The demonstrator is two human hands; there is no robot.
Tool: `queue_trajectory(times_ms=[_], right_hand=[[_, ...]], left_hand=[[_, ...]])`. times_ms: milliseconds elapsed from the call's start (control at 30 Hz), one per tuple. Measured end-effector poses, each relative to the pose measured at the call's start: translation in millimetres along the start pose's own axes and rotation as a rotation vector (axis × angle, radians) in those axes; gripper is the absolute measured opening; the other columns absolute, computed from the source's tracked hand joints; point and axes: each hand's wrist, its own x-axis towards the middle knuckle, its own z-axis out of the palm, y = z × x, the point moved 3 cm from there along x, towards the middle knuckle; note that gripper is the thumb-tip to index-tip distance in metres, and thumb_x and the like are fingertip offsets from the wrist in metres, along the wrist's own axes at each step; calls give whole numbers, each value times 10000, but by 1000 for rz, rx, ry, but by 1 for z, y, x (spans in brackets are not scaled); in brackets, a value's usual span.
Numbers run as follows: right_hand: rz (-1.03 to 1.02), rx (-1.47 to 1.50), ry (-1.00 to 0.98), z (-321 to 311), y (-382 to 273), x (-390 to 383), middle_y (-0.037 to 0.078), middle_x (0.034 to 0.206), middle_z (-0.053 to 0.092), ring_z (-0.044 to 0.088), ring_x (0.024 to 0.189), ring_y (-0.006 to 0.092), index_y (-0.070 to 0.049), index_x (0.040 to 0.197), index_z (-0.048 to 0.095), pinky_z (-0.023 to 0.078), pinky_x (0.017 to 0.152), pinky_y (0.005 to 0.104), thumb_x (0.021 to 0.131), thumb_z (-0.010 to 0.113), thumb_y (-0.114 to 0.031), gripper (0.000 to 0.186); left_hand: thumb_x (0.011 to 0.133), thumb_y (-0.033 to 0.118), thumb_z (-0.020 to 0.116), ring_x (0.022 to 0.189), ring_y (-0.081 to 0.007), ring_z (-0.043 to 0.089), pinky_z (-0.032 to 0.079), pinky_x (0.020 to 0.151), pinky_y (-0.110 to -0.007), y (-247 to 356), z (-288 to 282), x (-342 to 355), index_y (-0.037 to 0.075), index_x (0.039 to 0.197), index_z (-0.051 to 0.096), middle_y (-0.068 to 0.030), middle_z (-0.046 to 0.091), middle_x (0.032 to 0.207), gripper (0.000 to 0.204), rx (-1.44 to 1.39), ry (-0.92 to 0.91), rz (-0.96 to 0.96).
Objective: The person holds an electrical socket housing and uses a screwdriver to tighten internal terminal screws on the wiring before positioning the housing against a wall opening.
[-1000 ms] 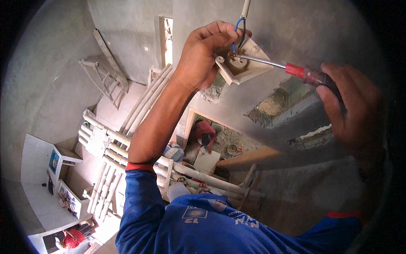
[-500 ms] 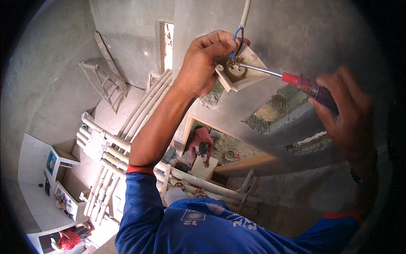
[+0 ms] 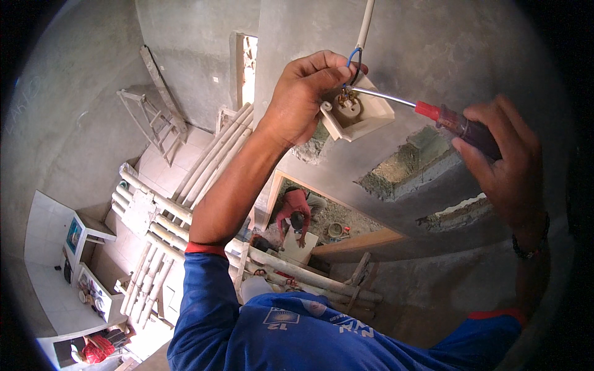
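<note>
A cream plastic electrical fitting (image 3: pixel 371 117), its hollow inner side showing, hangs at the top centre. My left hand (image 3: pixel 303 99) pinches it by its upper left edge, close to the wires. One blue wire (image 3: pixel 352 57) and one black wire (image 3: pixel 357 69) run from a pale conduit (image 3: pixel 367 25) into brass terminals (image 3: pixel 345 97) inside it. My right hand (image 3: pixel 504 148) grips the dark handle of a screwdriver (image 3: pixel 445 117) with a red collar. The screwdriver's thin metal shaft points left, its tip at the terminals. My left fingertips are partly hidden behind the fitting.
Bamboo poles (image 3: pixel 216 154) form scaffolding below and left. Through a wooden-framed opening (image 3: pixel 359 241), a person in red (image 3: pixel 296 207) bends over a pale board (image 3: pixel 299 248). Another person in red (image 3: pixel 98 349) is far lower left. A wooden stand (image 3: pixel 148 123) leans near the grey wall (image 3: pixel 80 111).
The fitting and my left hand have shifted slightly down and right. The screwdriver tip sits a little higher on the terminals, and its handle has turned slightly in my right hand.
</note>
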Motion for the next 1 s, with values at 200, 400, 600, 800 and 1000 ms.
queue_trajectory(times_ms=[200, 400, 600, 800, 1000], right_hand=[[-17, -19, -35, -4, 4, -1, 121, 862, 551, 616, 736, 224, -30, 1010, 564, 491, 590, 311, 737, 737, -50, 324], [33, 7, -29, -3, 6, -8, 117, 845, 559, 621, 722, 258, -47, 977, 592, 484, 606, 350, 690, 749, -44, 328], [15, -38, -72, -6, 4, -10, 109, 837, 553, 622, 712, 265, -63, 986, 605, 490, 602, 364, 686, 761, -60, 338], [15, -64, -99, -10, 0, -11, 108, 831, 542, 619, 694, 259, -62, 984, 604, 487, 575, 357, 681, 765, -60, 343], [14, -69, -119, -13, -1, -11, 112, 828, 547, 617, 683, 255, -50, 982, 598, 489, 565, 356, 681, 768, -72, 346]], left_hand=[[884, 25, 555, 867, -143, 624, 506, 807, -291, 3, -2, -2, -1, 927, 630, -136, 679, 1005, 91, -9, 37, 13], [891, 23, 545, 844, -152, 633, 518, 797, -296, 4, -4, -2, -13, 937, 623, -134, 676, 998, 97, 1, 30, -6], [901, 23, 538, 830, -149, 633, 523, 778, -289, 6, -1, -4, -20, 953, 618, -125, 673, 984, 105, 3, 43, -27], [909, 48, 560, 818, -144, 633, 528, 760, -291, 3, 2, -5, -9, 963, 626, -109, 674, 968, 102, -6, 40, -26], [912, 54, 569, 813, -141, 637, 531, 756, -279, 2, 0, -5, -15, 984, 635, -102, 679, 945, 120, 23, 35, -22]])
